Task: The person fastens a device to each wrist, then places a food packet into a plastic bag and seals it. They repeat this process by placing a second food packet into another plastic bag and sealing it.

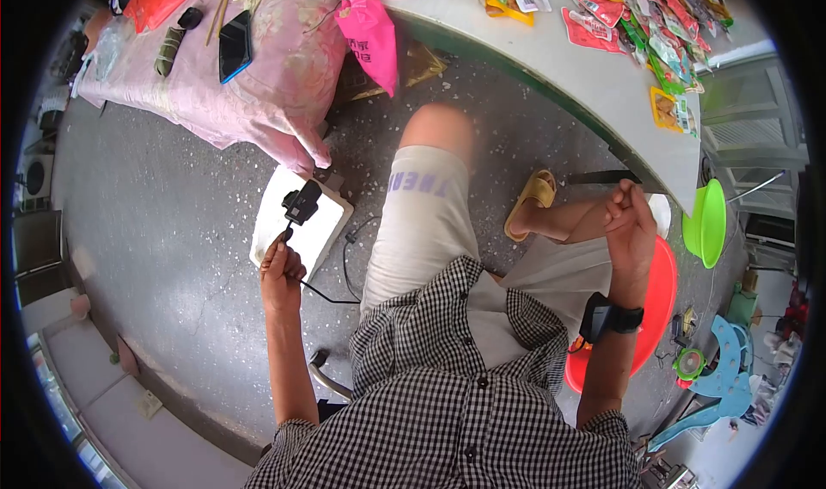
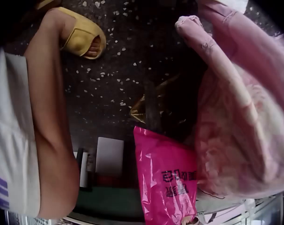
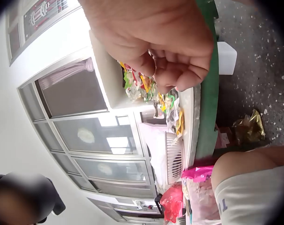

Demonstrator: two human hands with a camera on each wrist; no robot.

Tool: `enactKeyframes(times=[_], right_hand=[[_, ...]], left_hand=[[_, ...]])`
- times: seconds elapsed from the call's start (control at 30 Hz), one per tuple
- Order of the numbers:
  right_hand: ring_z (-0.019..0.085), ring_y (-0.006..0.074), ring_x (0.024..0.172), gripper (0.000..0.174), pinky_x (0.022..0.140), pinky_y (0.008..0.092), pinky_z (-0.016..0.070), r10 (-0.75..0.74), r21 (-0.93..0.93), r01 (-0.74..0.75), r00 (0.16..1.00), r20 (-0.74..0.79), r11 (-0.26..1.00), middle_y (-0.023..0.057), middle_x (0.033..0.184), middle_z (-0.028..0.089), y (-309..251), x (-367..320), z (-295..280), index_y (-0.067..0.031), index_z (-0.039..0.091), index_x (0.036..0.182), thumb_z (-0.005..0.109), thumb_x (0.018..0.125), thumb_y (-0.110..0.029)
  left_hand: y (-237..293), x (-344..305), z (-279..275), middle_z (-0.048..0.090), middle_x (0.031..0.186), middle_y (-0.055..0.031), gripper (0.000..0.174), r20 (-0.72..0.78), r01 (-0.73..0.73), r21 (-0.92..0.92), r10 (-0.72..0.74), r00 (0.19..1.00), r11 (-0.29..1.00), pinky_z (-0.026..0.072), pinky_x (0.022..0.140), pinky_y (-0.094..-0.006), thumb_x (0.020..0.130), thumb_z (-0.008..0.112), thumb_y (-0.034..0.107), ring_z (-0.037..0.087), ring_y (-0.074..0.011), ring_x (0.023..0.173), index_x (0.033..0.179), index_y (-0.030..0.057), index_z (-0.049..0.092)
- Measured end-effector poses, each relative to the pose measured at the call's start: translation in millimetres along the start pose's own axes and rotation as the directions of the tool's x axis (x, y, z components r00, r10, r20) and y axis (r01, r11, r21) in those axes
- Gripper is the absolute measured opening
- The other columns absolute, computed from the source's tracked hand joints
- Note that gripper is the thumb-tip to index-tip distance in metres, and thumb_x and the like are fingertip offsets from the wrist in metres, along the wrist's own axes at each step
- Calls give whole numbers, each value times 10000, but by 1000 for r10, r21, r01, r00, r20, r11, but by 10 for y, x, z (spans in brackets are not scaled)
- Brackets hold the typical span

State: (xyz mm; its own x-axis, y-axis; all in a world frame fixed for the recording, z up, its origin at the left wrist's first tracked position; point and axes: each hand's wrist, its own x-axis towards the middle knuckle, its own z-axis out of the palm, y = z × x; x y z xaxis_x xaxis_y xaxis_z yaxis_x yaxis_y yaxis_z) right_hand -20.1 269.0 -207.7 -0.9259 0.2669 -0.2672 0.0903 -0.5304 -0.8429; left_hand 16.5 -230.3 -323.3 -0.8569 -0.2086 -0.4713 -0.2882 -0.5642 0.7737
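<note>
My left hand (image 1: 282,272) pinches the thin stem of a small black camera (image 1: 301,203), which overlaps a white flat-topped object (image 1: 274,222) on the floor in the head view. A black cable (image 1: 331,296) runs from near this hand. The left wrist view does not show the hand. My right hand (image 1: 631,226) is raised by the edge of the white table (image 1: 551,63), its fingers loosely curled around nothing. In the right wrist view the right hand's fingers (image 3: 179,70) overlap the heap of colourful snack packets (image 3: 144,86). A black device (image 1: 595,318) is strapped on the right wrist.
A pink cloth-covered surface (image 1: 284,84) holds a phone (image 1: 234,48). A bright pink bag (image 1: 368,41) hangs between it and the table. To the right are a red basin (image 1: 658,304), a green basin (image 1: 710,222) and a blue plastic object (image 1: 727,368).
</note>
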Motion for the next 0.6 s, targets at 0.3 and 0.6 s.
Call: enactKeyframes(times=[0.3, 0.6], right_hand=[[582, 83, 723, 357, 676, 238, 513, 165, -132, -123, 913, 373, 984, 66, 963, 625, 219, -346, 833, -29, 500, 1217, 523, 930, -240], [611, 79, 799, 372, 692, 227, 534, -33, -37, 41, 977, 209, 998, 27, 971, 604, 61, -496, 445, -32, 488, 1228, 540, 922, -236]], left_hand=[[224, -728, 2007, 529, 682, -2, 301, 508, -371, 334, 165, 845, 867, 358, 570, -228, 840, 631, 172, 434, -94, 589, 1071, -19, 633], [-203, -1045, 2657, 468, 639, -58, 300, 855, -772, 401, 100, 508, 494, 397, 552, -260, 759, 608, -68, 444, -182, 588, 1047, 4, 646]])
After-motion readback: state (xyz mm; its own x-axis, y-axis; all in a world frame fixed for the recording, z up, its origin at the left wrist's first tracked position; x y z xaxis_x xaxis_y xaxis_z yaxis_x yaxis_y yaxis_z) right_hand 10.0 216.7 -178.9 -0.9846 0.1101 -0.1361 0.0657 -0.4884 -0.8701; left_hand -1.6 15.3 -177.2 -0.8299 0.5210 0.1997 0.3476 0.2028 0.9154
